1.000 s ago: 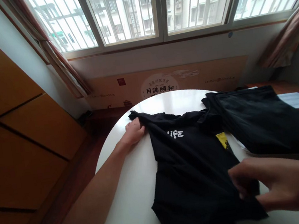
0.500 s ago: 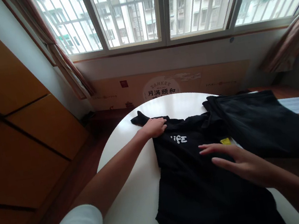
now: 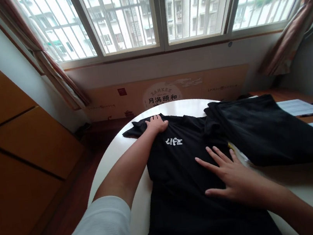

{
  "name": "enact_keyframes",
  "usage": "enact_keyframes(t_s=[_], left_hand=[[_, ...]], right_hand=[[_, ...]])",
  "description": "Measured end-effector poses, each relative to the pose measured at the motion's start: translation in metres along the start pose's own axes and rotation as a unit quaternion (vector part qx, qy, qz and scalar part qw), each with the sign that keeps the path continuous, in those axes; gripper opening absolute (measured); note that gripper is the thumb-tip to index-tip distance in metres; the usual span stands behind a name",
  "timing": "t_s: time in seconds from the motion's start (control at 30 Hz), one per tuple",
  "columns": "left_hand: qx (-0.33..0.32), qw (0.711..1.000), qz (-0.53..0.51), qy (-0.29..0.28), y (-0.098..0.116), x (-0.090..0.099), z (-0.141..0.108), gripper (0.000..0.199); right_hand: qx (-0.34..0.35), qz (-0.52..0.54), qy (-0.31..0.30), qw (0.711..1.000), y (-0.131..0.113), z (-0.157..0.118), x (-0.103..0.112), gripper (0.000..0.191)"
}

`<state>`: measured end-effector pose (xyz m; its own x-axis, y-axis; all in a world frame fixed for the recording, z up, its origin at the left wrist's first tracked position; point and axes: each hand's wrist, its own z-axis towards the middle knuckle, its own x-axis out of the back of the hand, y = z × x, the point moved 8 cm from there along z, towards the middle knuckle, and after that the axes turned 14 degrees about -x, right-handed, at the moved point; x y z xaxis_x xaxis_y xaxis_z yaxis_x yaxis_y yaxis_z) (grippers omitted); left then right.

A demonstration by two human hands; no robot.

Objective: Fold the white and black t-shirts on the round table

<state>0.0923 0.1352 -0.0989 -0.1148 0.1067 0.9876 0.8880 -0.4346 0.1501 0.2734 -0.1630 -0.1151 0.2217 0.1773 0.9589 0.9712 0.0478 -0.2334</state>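
A black T-shirt (image 3: 178, 169) with white lettering on its chest lies spread on the white round table (image 3: 105, 168). My left hand (image 3: 156, 124) rests flat on the shirt near its collar and left shoulder, fingers apart. Over the right side of the shirt is my right hand (image 3: 226, 173), palm down with its fingers spread wide. Whether it presses on the cloth or hovers just above is hard to tell. Neither hand grips anything.
Folded black cloth (image 3: 264, 132) lies at the right, overlapping the table. Beside the right fingers a yellow and clear item (image 3: 240, 155) shows partly. Papers (image 3: 302, 106) lie on a brown surface behind. Wooden cabinets (image 3: 17, 154) stand at the left, windows ahead.
The shirt's upper part lies flatter and its lettering shows more fully. My left hand has straightened out near the collar. My right hand has spread its fingers. The view has shifted slightly.
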Motion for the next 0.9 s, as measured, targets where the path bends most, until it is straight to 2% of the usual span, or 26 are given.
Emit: enact_keyframes(t_s=[0.1, 0.13, 0.17, 0.23, 0.3, 0.37, 0.43, 0.5, 0.6, 0.7, 0.73, 0.77, 0.8, 0.83, 0.9], left_hand=[[0.088, 0.995, 0.033, 0.023, -0.006, 0.009, 0.007, 0.073], [0.085, 0.994, 0.048, 0.041, -0.001, 0.015, 0.01, 0.07], [0.052, 0.995, 0.057, 0.065, 0.008, 0.02, 0.015, 0.067], [-0.076, 0.992, 0.045, 0.089, 0.038, 0.025, 0.026, 0.062], [-0.185, 0.981, 0.017, 0.063, 0.064, 0.022, 0.034, 0.061], [-0.213, 0.977, 0.001, 0.007, 0.075, 0.015, 0.042, 0.055], [-0.206, 0.978, 0.001, -0.024, 0.078, 0.013, 0.05, 0.044], [-0.196, 0.98, 0.002, -0.023, 0.079, 0.017, 0.056, 0.036], [-0.157, 0.987, 0.017, 0.04, 0.076, 0.033, 0.061, 0.038], [-0.055, 0.99, 0.002, 0.127, 0.068, 0.05, 0.058, 0.047], [-0.039, 0.987, -0.011, 0.154, 0.07, 0.055, 0.055, 0.047], [-0.051, 0.983, -0.031, 0.172, 0.078, 0.057, 0.051, 0.045], [-0.094, 0.979, -0.057, 0.171, 0.093, 0.056, 0.048, 0.039], [-0.157, 0.973, -0.082, 0.145, 0.114, 0.051, 0.044, 0.031], [-0.265, 0.958, -0.109, 0.033, 0.156, 0.031, 0.031, 0.023]], right_hand=[[-0.012, -0.005, 0.009, 1.0, -0.002, 0.0, -0.002, 0.107], [-0.013, -0.008, 0.009, 1.0, -0.003, 0.0, -0.003, 0.109], [-0.012, -0.009, 0.008, 1.0, -0.004, 0.001, -0.004, 0.11], [-0.007, -0.004, 0.006, 1.0, -0.004, 0.001, -0.004, 0.111], [-0.001, 0.007, 0.009, 1.0, -0.004, 0.001, -0.003, 0.111], [0.004, 0.021, 0.014, 1.0, -0.003, 0.001, -0.001, 0.111], [0.008, 0.036, 0.02, 0.999, -0.002, 0.001, 0.0, 0.112], [0.013, 0.046, 0.024, 0.999, -0.001, 0.0, -0.001, 0.113], [0.021, 0.054, 0.033, 0.998, 0.001, 0.001, -0.001, 0.114], [0.023, 0.061, 0.039, 0.997, 0.001, 0.001, 0.002, 0.114], [0.021, 0.061, 0.034, 0.997, 0.001, 0.002, 0.003, 0.114], [0.018, 0.059, 0.025, 0.998, 0.001, 0.002, 0.004, 0.114], [0.015, 0.057, 0.016, 0.998, 0.0, 0.002, 0.005, 0.114], [0.013, 0.056, 0.007, 0.998, 0.0, 0.002, 0.005, 0.114], [0.012, 0.056, -0.001, 0.998, -0.001, 0.002, 0.006, 0.114]])
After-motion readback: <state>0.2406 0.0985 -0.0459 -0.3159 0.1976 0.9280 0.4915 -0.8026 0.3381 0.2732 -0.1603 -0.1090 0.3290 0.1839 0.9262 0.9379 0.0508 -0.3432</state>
